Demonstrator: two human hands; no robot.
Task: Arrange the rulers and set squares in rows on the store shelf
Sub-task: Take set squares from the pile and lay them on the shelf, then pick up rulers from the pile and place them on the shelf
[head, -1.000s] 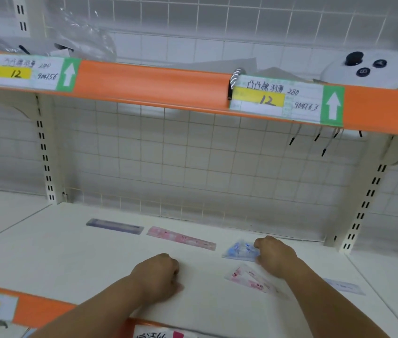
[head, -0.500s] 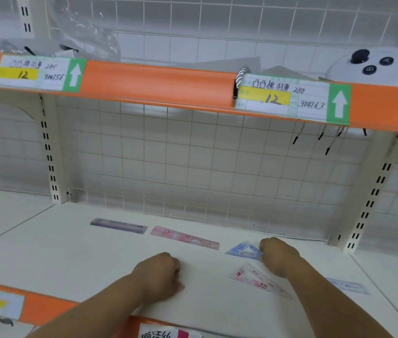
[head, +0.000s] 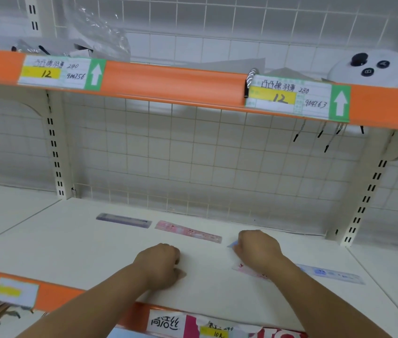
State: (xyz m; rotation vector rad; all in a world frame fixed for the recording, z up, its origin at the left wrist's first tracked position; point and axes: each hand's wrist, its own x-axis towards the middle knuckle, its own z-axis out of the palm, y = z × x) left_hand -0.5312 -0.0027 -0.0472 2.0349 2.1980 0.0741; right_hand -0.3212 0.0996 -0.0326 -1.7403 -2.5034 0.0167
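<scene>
Blue set square [head: 231, 244], on the shelf [head: 71, 252] just right of the pink ruler [head: 188, 231], is being held under the curled fingers of the right hand [head: 257, 250], the left hand [head: 159, 262] being rested fisted and empty; sliding it flat into the ruler row is being judged safest.

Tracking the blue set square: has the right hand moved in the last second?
Yes: the right hand moved left toward the pink ruler, covering the blue set square.
</scene>
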